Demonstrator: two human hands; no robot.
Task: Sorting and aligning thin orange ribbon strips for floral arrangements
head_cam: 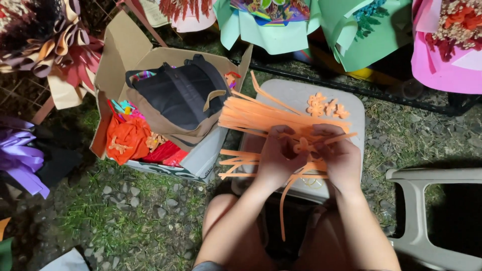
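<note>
My left hand [277, 156] and my right hand [339, 156] meet over a grey plastic stool [296, 95], both pinching a small folded orange paper piece [302, 146] between the fingertips. A long orange strip [287, 198] hangs down from it toward my knees. A fanned pile of orange paper strips [261, 118] lies on the stool under and left of my hands. Several finished orange paper flowers [325, 107] sit on the stool beyond my right hand.
An open cardboard box [125, 50] at left holds a black and tan bag [178, 98] and orange material [128, 140]. Paper-wrapped bouquets [374, 35] line the top edge. A grey plastic chair [432, 175] stands at right. Gravel and grass lie below.
</note>
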